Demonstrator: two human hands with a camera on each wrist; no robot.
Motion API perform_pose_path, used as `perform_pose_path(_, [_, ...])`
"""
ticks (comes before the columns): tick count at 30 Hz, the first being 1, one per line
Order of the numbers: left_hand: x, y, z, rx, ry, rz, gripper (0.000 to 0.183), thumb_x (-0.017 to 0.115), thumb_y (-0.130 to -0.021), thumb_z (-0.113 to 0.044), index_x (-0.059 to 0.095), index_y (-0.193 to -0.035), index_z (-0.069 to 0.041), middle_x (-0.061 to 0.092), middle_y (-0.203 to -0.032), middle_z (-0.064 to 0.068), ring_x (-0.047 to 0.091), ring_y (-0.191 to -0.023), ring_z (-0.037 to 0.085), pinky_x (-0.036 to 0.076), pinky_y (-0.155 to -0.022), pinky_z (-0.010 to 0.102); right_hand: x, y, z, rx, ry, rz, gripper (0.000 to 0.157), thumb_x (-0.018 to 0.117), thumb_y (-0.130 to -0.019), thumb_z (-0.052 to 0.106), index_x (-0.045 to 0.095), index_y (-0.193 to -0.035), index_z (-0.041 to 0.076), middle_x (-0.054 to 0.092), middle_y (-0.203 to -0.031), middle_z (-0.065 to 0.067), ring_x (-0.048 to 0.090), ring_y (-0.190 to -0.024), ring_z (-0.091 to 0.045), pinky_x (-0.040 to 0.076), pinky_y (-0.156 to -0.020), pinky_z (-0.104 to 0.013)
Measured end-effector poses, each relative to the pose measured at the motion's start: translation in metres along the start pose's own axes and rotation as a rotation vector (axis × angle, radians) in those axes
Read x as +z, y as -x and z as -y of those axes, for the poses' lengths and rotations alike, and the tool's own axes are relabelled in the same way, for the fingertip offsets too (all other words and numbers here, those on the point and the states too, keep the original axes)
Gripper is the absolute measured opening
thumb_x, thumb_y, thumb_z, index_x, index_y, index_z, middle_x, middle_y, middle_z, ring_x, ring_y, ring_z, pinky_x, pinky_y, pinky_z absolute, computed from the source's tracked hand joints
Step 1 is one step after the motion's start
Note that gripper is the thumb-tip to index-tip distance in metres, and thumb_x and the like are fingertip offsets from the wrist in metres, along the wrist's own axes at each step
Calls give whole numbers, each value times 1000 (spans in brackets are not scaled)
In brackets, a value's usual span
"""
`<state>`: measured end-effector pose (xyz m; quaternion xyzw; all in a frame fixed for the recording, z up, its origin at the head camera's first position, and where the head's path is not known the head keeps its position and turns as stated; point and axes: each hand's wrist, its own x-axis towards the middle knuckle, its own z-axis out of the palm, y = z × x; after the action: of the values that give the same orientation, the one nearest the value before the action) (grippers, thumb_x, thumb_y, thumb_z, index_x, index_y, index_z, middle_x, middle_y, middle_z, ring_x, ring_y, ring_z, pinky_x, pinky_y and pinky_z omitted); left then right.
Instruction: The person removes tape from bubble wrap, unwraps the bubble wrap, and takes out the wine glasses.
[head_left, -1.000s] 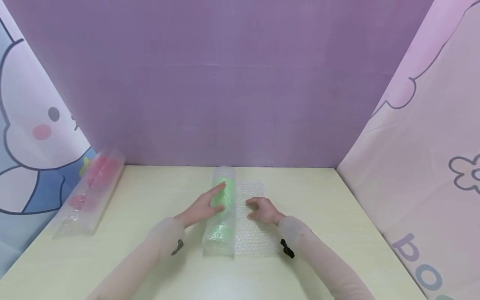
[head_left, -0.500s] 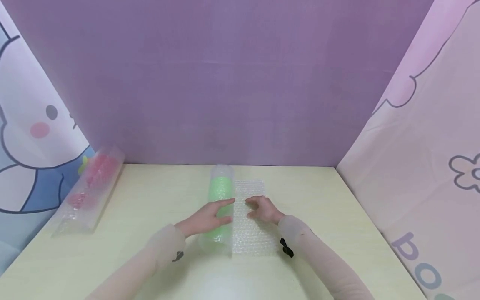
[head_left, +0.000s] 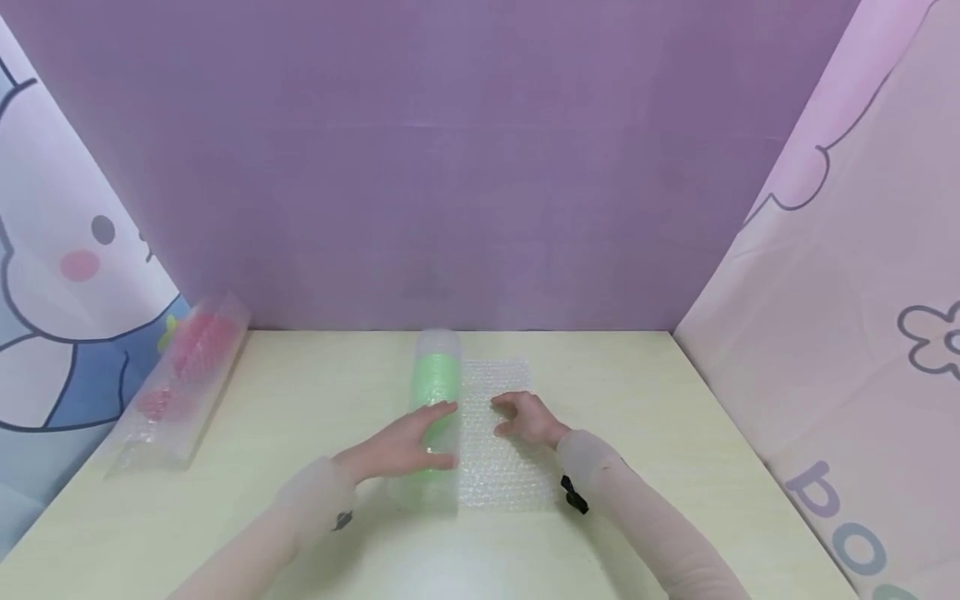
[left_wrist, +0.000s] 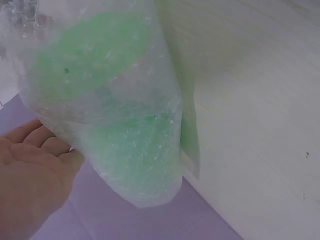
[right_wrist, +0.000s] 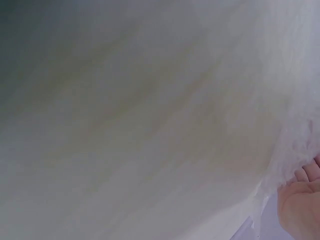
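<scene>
A green cylindrical thing rolled in bubble wrap (head_left: 437,379) lies lengthwise near the table's middle. From its right side a flat sheet of bubble wrap (head_left: 487,479) runs out. My left hand (head_left: 397,443) lies across the roll, thumb and index finger spread towards its right edge. In the left wrist view, the hand (left_wrist: 37,177) is at the side of the wrapped green roll (left_wrist: 137,155). My right hand (head_left: 528,418) rests on the flat sheet with bent fingers, thumb apart from the index finger. Only part of the right hand (right_wrist: 302,207) shows in the right wrist view.
Another bubble-wrapped bundle (head_left: 180,383), pink and red inside, lies at the table's left edge against a cartoon-printed panel (head_left: 45,217). A purple panel (head_left: 480,167) rises behind the pale table (head_left: 630,383); a pink printed panel (head_left: 840,292) borders the right.
The green roll has shifted slightly left, and more of the flat sheet shows beside it. My left hand has slid down the roll, towards me. My right hand has stayed in place.
</scene>
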<state>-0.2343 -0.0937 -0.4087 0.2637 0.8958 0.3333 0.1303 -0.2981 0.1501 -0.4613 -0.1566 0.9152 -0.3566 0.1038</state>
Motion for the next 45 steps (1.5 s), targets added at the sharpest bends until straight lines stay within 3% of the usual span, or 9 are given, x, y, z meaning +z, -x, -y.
perform_pose_path(7, [-2,14,0,6,-64,45,101,76,-67,-44,24,-145,-6,15,-153,14,10,-139,40,18,-110,58,-1,-2,0,-1,11,5,53,72,-76,8,54,-125,3,50,-134,-14,41,-127,-33,34,-107,-45])
perform_pose_path(15, [3,20,7,89,-239,62,114,82,-56,-44,23,-144,-2,11,-154,14,6,-142,32,7,-116,49,-2,-1,0,16,15,-3,53,72,-76,8,54,-125,4,51,-133,-14,42,-126,-33,35,-106,-45])
perform_pose_path(24, [12,24,14,160,-339,-32,92,71,-73,-40,27,-142,2,14,-152,17,10,-141,33,8,-115,49,-2,-2,-1,30,-2,-12,52,73,-75,7,55,-125,4,51,-133,-14,43,-126,-32,36,-106,-45])
perform_pose_path(34, [13,31,20,169,-292,-170,83,68,-78,-38,30,-140,3,27,-148,17,21,-138,33,15,-114,48,-1,-1,-3,43,-2,-5,54,72,-75,7,54,-126,5,50,-134,-13,41,-128,-32,33,-108,-45])
perform_pose_path(45, [7,44,38,44,-38,-237,89,67,-78,-42,20,-146,-6,22,-150,16,22,-137,35,20,-111,52,0,-1,2,23,22,13,54,72,-76,7,53,-126,5,50,-134,-14,40,-128,-33,33,-108,-46])
